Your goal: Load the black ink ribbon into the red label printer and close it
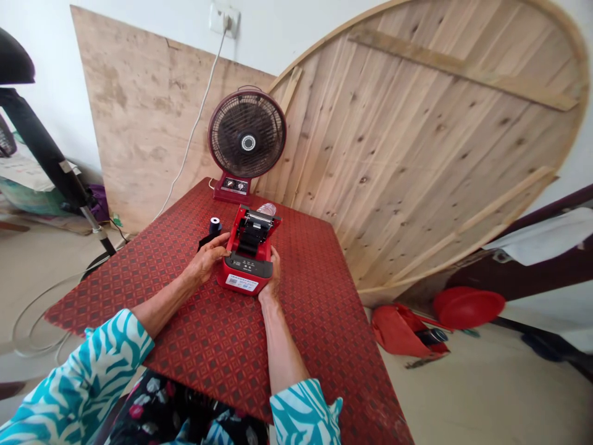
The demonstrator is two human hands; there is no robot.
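A small red and black printer-like device (247, 253) sits on the red patterned tablecloth (301, 309), its lid raised and a black roll showing inside. My left hand (207, 258) rests against its left side, fingers curled onto the edge. On the device's right side my right hand (273, 276) grips it, thumb along the casing. Just left of the device stands a small black spool (214, 225) next to a dark object. A clear plastic item (267, 209) lies behind the device.
A red table fan (246, 141) stands at the table's far end, its cord running to a wall socket (225, 20). A large round wooden tabletop (430, 142) leans on the wall. Red basins (467, 306) lie on the floor right; a black stand (46, 157) left.
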